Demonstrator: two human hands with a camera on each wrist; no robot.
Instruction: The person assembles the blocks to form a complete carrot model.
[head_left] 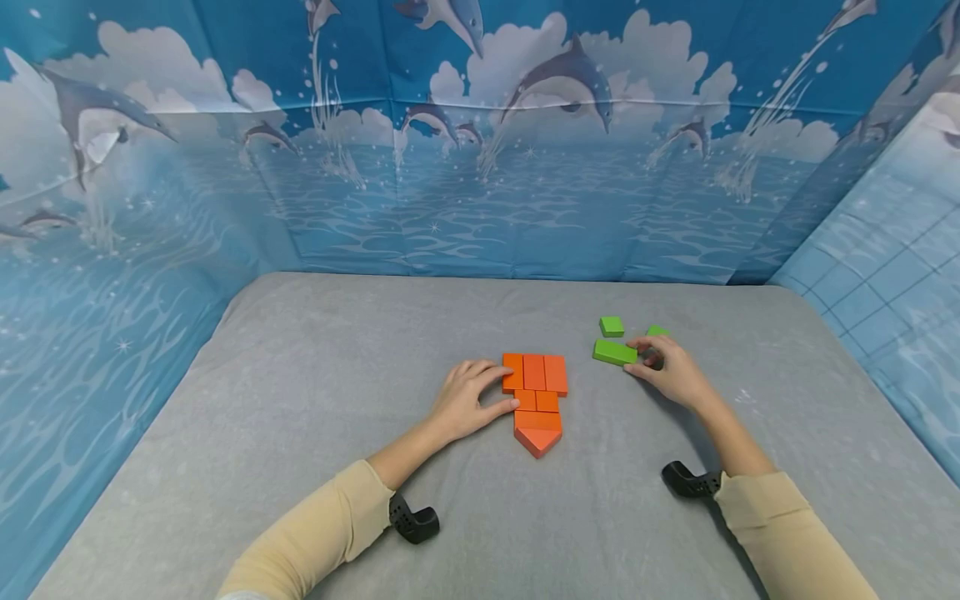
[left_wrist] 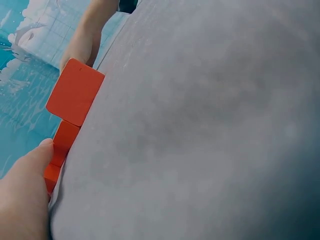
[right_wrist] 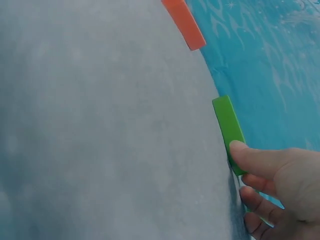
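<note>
Flat orange blocks (head_left: 544, 372) lie fitted together at the middle of the grey table: a row of three at the back, two small ones, then a bar and a triangular block (head_left: 537, 442) pointing toward me. My left hand (head_left: 467, 402) rests along their left side, fingertips at the back row and thumb by the small blocks; the left wrist view shows this thumb (left_wrist: 32, 167) against an orange side. To the right, my right hand (head_left: 677, 375) pinches the right end of a long green block (head_left: 613, 352). Thumb (right_wrist: 240, 152) and fingers grip that end in the right wrist view.
A small green block (head_left: 611, 327) lies just behind the long one. Another green block (head_left: 657, 331) is partly hidden behind my right hand. A dolphin-print curtain (head_left: 465, 217) stands along the back edge of the table (head_left: 337, 317) and both sides.
</note>
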